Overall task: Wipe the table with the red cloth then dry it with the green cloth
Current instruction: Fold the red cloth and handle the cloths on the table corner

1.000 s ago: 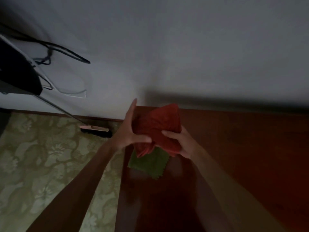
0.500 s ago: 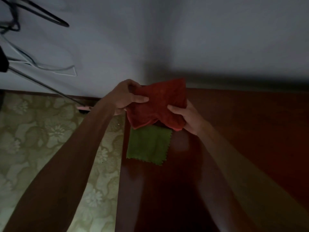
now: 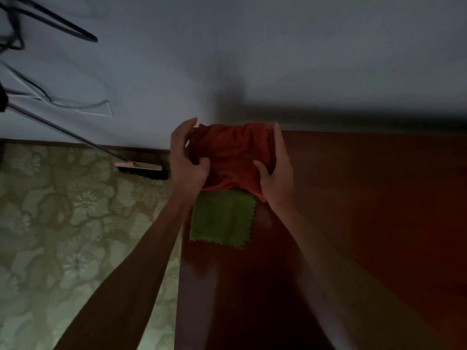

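1. one broom (image 3: 141, 168) is lying on the patterned floor (image 3: 63, 223) at the left, its long handle slanting up toward the wall (image 3: 252, 59); a few dark and pale cables are hanging on that wall, too blurred for counting.
2. one left hand (image 3: 185, 160) is gripping the left edge of the red cloth (image 3: 232, 157), thumb in front and fingers curling behind, clamping the fabric.
3. one red cloth is hanging bunched between the two hands, over the far left corner of the table (image 3: 366, 210).
4. one green cloth (image 3: 222, 218) is lying flat on the table just below the red one, its zigzag edges showing.
5. one right hand (image 3: 276, 178) is clamping the right edge of the red cloth, thumb pressing on the front.
6. no writing or labels are showing clearly enough for reading.
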A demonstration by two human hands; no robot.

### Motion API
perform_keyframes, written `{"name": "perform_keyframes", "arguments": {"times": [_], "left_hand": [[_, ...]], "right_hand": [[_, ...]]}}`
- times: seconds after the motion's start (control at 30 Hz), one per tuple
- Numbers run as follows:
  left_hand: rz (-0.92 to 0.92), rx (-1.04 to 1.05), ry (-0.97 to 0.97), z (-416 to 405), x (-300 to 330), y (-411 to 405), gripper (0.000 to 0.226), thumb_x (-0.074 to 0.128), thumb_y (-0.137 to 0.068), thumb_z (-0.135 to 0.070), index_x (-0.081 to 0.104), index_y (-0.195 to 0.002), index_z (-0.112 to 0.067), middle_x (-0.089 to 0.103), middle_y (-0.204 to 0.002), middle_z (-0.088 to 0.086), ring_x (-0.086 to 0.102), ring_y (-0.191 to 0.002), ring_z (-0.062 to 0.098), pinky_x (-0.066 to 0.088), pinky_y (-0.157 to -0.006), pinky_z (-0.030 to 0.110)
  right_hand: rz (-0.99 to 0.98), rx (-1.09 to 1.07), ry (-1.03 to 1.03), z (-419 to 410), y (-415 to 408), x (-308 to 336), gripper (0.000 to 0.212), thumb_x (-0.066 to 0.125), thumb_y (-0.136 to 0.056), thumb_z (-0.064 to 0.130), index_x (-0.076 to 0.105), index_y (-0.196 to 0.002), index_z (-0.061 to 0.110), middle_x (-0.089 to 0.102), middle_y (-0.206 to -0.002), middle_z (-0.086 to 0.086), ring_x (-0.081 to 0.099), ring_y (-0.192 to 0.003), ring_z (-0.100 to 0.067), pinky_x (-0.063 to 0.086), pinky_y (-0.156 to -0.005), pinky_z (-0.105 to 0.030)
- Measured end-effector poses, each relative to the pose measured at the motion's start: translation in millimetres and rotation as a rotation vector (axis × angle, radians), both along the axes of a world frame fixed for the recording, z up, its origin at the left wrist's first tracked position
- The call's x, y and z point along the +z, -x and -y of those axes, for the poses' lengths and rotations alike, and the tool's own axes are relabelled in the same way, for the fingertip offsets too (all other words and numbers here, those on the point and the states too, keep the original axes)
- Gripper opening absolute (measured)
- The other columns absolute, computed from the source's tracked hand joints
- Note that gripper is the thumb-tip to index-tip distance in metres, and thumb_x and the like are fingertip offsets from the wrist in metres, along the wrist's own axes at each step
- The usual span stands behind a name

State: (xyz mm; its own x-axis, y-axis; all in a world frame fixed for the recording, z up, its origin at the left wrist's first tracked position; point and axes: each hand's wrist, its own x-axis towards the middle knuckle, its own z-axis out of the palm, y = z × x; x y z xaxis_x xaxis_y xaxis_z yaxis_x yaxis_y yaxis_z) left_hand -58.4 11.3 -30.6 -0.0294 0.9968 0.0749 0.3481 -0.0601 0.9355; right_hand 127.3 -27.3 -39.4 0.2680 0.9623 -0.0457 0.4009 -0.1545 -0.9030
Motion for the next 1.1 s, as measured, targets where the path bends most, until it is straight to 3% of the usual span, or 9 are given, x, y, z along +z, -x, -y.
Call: {"name": "perform_keyframes", "arguments": {"times": [0.1,0.2,0.37,0.53,0.67,0.83,0.93,1.03,1.1], "left_hand": [[-0.189,-0.059,0.006,4.5,-17.0,2.6,0.06,0.052,-0.086,-0.005,0.04,-0.145,-0.002,0.043,-0.143,0.014,0.04,-0.135,0.029,0.034,-0.114,0.052],[-0.476,-0.097,0.102,16.3,-37.1,4.1,0.058,0.035,-0.102,-0.035,0.027,-0.154,-0.013,0.037,-0.153,0.014,0.033,-0.14,0.03,0.026,-0.118,0.05],[-0.773,0.122,0.063,70.8,-49.4,-0.2,0.057,0.032,-0.106,-0.043,0.03,-0.154,-0.012,0.034,-0.156,0.016,0.033,-0.142,0.037,0.027,-0.116,0.054],[-0.712,0.219,-0.055,79.4,-44.5,5.0,0.05,0.045,-0.104,-0.034,0.039,-0.149,-0.014,0.039,-0.149,0.021,0.038,-0.137,0.039,0.03,-0.11,0.06],[-0.913,-0.237,-0.237,112.2,-40.9,8.6,0.048,0.049,-0.099,-0.032,0.046,-0.147,-0.029,0.039,-0.155,0.009,0.032,-0.143,0.035,0.026,-0.113,0.06],[-0.957,-0.123,-0.11,140.3,-39.1,10.5,0.045,0.047,-0.099,-0.037,0.051,-0.144,-0.03,0.031,-0.158,0.015,0.026,-0.146,0.039,0.023,-0.115,0.059],[-0.94,-0.279,-0.132,167.8,-33.4,9.4,0.046,0.044,-0.099,-0.037,0.051,-0.143,-0.026,0.035,-0.155,0.011,0.03,-0.143,0.038,0.026,-0.113,0.062],[-0.849,-0.315,0.041,197.5,-25.1,11.7,0.057,0.048,-0.094,-0.047,0.045,-0.146,-0.024,0.039,-0.153,0.007,0.033,-0.14,0.034,0.031,-0.112,0.056],[-0.695,-0.174,0.146,198.4,-12.7,7.7,0.068,0.065,-0.086,-0.047,0.044,-0.146,-0.021,0.039,-0.148,0.011,0.036,-0.135,0.033,0.034,-0.111,0.049]], "right_hand": [[0.294,0.032,-0.031,-1.2,-2.3,-4.9,0.077,0.063,-0.088,0.011,0.023,-0.153,0.018,0.014,-0.161,-0.011,0.016,-0.146,-0.016,0.015,-0.121,-0.031],[0.579,0.111,-0.044,5.8,-6.0,-7.5,0.063,0.056,-0.094,0.019,0.031,-0.151,0.027,0.014,-0.162,-0.008,0.023,-0.143,-0.028,0.017,-0.119,-0.037],[0.644,0.238,-0.026,57.3,-14.8,-22.2,0.045,0.042,-0.102,0.019,0.041,-0.146,0.027,0.026,-0.159,0.002,0.028,-0.143,-0.027,0.029,-0.116,-0.043],[0.759,0.375,-0.095,82.5,-19.6,-14.1,0.065,0.056,-0.086,0.0,0.044,-0.145,0.026,0.03,-0.158,0.0,0.03,-0.142,-0.031,0.028,-0.114,-0.052],[0.807,0.507,0.057,88.5,-12.0,-6.7,0.074,0.056,-0.079,0.006,0.038,-0.147,0.029,0.025,-0.16,0.006,0.023,-0.147,-0.028,0.022,-0.117,-0.052],[0.763,0.509,0.074,77.6,-6.4,15.0,0.065,0.058,-0.081,0.01,0.044,-0.142,0.025,0.033,-0.156,0.001,0.03,-0.142,-0.031,0.023,-0.117,-0.053],[0.656,0.454,0.082,95.0,-10.9,30.7,0.066,0.048,-0.084,0.011,0.036,-0.147,0.025,0.029,-0.157,0.001,0.029,-0.142,-0.026,0.023,-0.119,-0.044],[0.524,0.34,0.128,146.5,-24.9,42.2,0.065,0.049,-0.087,0.009,0.034,-0.149,0.024,0.031,-0.156,0.004,0.033,-0.141,-0.02,0.024,-0.119,-0.034],[0.446,0.26,0.171,196.3,-40.5,42.7,0.064,0.05,-0.088,0.011,0.034,-0.148,0.027,0.033,-0.153,0.007,0.036,-0.14,-0.016,0.023,-0.118,-0.027]]}}
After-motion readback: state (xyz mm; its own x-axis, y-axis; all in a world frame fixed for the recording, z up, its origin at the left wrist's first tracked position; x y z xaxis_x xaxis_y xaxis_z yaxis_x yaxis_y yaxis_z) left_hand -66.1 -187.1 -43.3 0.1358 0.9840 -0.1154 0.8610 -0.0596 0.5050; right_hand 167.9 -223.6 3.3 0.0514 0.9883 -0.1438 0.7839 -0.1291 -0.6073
